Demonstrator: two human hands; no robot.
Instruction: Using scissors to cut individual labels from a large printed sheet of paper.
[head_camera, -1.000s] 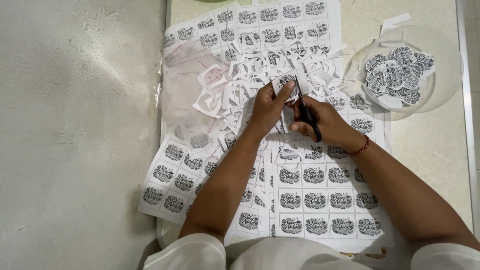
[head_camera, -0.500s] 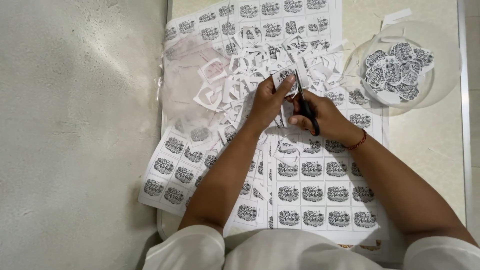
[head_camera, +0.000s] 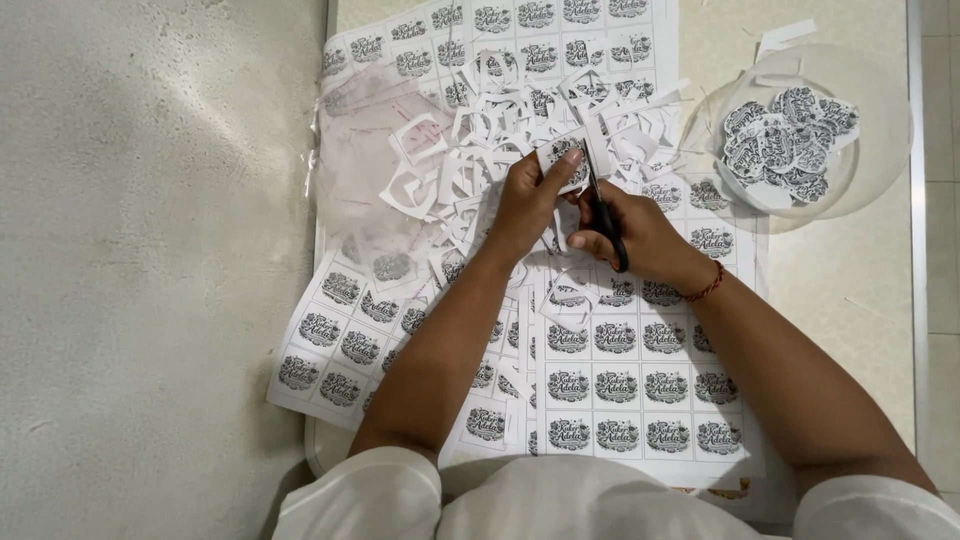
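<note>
The left hand (head_camera: 527, 205) is curled around a small printed paper label (head_camera: 563, 163), thumb and fingertips pinching it from the left side and holding it up above the mess of offcuts. The right hand (head_camera: 640, 232) is closed through the black handles of a pair of scissors (head_camera: 605, 215); its fingers are bent tight around the loops, and the blades point away from the person, up toward the label, their tips meeting its right edge. How far the blades stand apart cannot be told, since they are thin and partly hidden by the paper. A red thread bracelet (head_camera: 706, 287) sits on the right wrist.

The label is held near the middle of the scene, just beyond both hands. Under and around it lies a heap of white paper scraps (head_camera: 470, 160), cut-out frames and strips. Below the forearms, printed sheets of uncut labels (head_camera: 625, 385) spread toward the near edge, more of them slanting off to the left. To the far right, a clear round dish (head_camera: 870, 130) holds a pile of cut-out labels (head_camera: 785, 140).
</note>
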